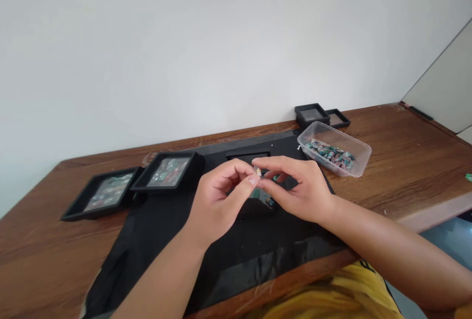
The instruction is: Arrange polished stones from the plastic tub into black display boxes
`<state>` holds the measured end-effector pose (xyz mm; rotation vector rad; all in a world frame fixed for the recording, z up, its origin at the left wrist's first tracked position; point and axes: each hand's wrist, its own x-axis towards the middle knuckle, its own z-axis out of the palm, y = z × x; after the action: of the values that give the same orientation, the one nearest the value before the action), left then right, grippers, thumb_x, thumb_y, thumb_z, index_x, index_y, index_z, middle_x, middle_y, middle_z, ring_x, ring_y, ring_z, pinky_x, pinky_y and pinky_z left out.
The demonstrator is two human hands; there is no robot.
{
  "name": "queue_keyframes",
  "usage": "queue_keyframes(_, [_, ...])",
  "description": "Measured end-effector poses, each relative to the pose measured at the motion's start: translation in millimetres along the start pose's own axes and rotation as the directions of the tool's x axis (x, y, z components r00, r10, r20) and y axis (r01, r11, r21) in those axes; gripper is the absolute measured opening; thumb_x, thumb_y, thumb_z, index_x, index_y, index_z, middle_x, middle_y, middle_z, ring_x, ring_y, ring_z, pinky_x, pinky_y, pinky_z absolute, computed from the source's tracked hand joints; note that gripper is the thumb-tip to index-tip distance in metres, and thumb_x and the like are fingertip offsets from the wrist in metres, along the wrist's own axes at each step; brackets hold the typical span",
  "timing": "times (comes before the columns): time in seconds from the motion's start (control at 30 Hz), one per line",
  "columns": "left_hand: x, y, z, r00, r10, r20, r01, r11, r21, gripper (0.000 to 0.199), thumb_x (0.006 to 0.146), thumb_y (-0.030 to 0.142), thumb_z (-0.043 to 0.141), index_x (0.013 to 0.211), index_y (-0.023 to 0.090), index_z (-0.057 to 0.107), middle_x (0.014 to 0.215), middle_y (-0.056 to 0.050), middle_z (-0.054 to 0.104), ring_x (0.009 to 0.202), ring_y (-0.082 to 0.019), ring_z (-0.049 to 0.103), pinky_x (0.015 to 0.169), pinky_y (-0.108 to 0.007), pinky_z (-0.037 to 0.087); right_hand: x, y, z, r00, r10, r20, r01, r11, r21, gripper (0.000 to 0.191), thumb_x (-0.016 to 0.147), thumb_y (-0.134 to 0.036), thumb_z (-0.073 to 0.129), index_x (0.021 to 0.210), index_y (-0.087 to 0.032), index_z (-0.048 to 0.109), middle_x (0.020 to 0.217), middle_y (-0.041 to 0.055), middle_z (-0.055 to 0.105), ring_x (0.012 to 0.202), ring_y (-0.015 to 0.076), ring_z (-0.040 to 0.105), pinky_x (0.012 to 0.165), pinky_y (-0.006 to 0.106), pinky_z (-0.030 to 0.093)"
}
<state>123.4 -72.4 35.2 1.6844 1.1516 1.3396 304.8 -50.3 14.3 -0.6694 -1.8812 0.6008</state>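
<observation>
My left hand (pixel 219 201) and my right hand (pixel 308 188) meet above a black sheet (pixel 236 265). A small shiny piece (pixel 257 171), clear with a yellowish tint, is pinched between the fingertips of both hands; its exact kind is too small to make out. Right below the hands, and partly covered by them, is a black frame (pixel 248 153). A few green and blue glossy pieces (pixel 266 198) show beneath my fingers; whether they lie inside that frame is hard to see.
Two black frames (pixel 101 193) filled with glossy pieces stand at the left. A clear plastic tub (pixel 359 157) of similar pieces (pixel 332 154) is at the right. Behind it several black frames (pixel 312 112) are stacked near the white wall (pixel 221 53). The wooden table's (pixel 401 157) edge runs along the front.
</observation>
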Motion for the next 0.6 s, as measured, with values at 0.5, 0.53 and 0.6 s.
queue_keyframes(0.5, [6,-13,-19.9,0.981,-0.147,-0.127,0.188,0.890,0.416,0.032,0.086,0.042,0.061,0.061,0.022,0.055,0.053,0.005,0.047,0.049,-0.011,0.040,0.049,-0.026,0.032,6,-2,-2,0.974,0.223,0.047,-0.224,0.975,0.006,0.020,0.092,-0.026,0.074,0.110,-0.020,0.067,0.080,-0.0050,0.071,0.046,0.0045,0.044,0.047,0.020,0.036])
queue_keyframes(0.53, [7,-14,-21.5,0.973,-0.216,-0.076,0.226,0.855,0.467,0.032,0.085,0.046,0.060,0.063,0.023,0.056,0.053,0.005,0.047,0.049,-0.012,0.041,0.050,-0.027,0.032,6,-2,-2,0.965,0.251,0.079,-0.250,0.968,-0.023,0.021,0.091,-0.025,0.074,0.111,-0.020,0.067,0.077,-0.0060,0.069,0.047,0.0048,0.044,0.049,0.020,0.036])
queue_keyframes(0.6, [8,-17,-24.8,0.938,-0.345,0.024,0.268,0.769,0.580,0.030,0.085,0.050,0.056,0.073,0.024,0.064,0.053,0.005,0.050,0.049,-0.014,0.045,0.050,-0.028,0.031,6,-1,-2,0.944,0.302,0.133,-0.292,0.952,-0.090,0.024,0.090,-0.022,0.076,0.112,-0.020,0.067,0.073,-0.0073,0.067,0.048,0.0053,0.043,0.053,0.021,0.036])
